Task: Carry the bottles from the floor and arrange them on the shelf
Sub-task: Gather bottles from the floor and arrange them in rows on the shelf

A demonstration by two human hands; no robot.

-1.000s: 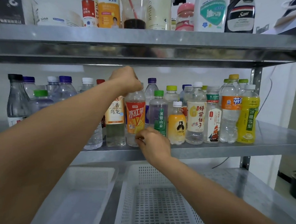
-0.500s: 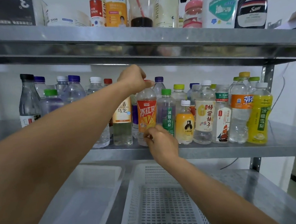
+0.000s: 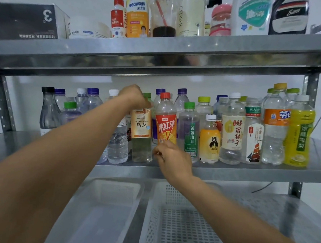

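Bottles [image 3: 232,128] stand in rows on the middle shelf [image 3: 233,173] — the left hand [image 3: 134,96] sits atop a front-row tea bottle [image 3: 141,133], the right hand [image 3: 173,159] just before the foot of the iced-tea bottle [image 3: 166,121] to its right. The upper shelf [image 3: 152,47] carries a box [image 3: 18,21] at left, containers [image 3: 189,14] to its right. Below lie a tray [image 3: 97,217], left, and a basket [image 3: 180,230], right.

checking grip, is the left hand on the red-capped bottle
No, the left hand grips the oolong bottle; the red-capped bottle shows a bare cap.
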